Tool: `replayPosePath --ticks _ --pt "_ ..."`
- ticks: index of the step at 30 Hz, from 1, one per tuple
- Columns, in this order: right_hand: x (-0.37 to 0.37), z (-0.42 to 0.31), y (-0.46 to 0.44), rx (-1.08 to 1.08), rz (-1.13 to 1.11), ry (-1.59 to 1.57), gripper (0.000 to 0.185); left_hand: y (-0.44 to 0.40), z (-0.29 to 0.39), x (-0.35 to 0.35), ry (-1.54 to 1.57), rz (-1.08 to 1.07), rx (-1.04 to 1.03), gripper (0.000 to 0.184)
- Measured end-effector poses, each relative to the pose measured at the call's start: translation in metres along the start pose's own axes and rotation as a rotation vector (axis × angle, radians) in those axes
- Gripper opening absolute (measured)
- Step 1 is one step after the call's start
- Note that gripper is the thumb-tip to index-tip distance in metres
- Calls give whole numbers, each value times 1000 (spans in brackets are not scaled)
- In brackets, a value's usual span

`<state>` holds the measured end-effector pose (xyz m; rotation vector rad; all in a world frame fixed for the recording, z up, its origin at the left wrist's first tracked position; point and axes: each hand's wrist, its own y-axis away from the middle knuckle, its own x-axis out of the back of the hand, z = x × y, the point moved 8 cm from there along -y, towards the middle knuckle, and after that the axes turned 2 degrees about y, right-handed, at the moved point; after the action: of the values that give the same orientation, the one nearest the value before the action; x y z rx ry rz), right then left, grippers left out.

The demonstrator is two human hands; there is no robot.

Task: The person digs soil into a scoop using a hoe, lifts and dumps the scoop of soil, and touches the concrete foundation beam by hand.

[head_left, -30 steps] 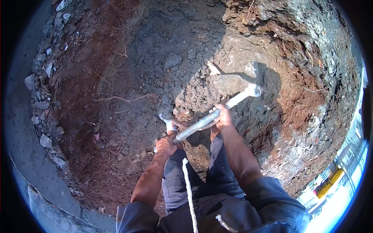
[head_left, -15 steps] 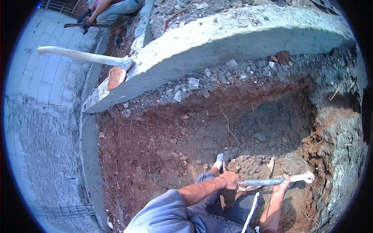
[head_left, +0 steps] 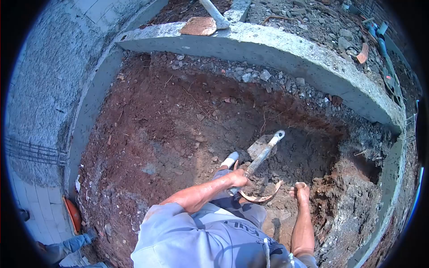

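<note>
My left hand is wrapped round the handle of a hoe, which slants away over the dug soil. The ringed end of the hoe points away from me, with a flat, dirt-covered blade beside it. Apart from the tool, my right hand hovers over the soil at the right, its fingers curled in and nothing visible in them. A curved brown strip lies between my hands. My shoe rests on the dirt just beyond my left hand.
A low concrete beam borders the pit, and a second hoe rests on it. Rubble lies along its inner foot. Rebar sticks out at the left. Another person's sleeve shows at bottom left, near an orange object.
My right hand has let go of the hoe. The hoe has swung from pointing right to pointing up and away, still in my left hand. The view has turned and shifted.
</note>
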<state>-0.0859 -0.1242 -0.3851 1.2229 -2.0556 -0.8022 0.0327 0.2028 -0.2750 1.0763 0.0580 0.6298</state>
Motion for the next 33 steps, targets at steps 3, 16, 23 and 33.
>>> replayPosePath --ticks 3,16,23,33 --pt "65 56 18 -116 183 -107 4 -41 -57 26 449 161 125 35" --pt "33 36 102 -402 383 145 31 -18 -209 182 1667 518 146 7" --pt "-70 -166 37 75 182 167 19 -11 -229 265 1938 673 -60 8" --pt "-156 -200 42 18 155 261 14 -108 -263 355 1987 635 -37 33"
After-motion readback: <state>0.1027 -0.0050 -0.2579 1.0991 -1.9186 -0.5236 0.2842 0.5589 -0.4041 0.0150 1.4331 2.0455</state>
